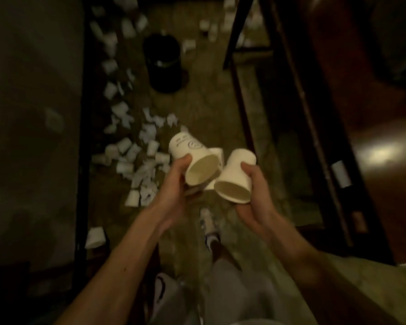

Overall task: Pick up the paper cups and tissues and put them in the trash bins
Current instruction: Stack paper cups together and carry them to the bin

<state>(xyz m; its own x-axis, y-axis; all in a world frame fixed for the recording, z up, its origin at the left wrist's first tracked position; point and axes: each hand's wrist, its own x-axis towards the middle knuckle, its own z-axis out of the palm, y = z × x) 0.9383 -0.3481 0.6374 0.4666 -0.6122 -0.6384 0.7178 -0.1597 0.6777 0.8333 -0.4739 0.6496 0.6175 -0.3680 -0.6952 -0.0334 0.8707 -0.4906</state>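
My left hand [174,184] grips a white paper cup with a printed logo [192,158], its open mouth facing me. Behind and under it shows part of another white cup [217,153]. My right hand [256,195] grips a plain white paper cup [234,177], mouth also toward me, touching the left one. A black trash bin [163,62] stands on the floor ahead. Several paper cups and crumpled tissues [136,158] lie scattered on the floor along the left side, between me and the bin.
A pale wall or panel with a dark frame [80,137] runs along the left. Dark wooden furniture [302,113] borders the right. More cups [211,26] lie far ahead. One cup [95,236] lies near my left. My shoes [209,226] stand on the carpet.
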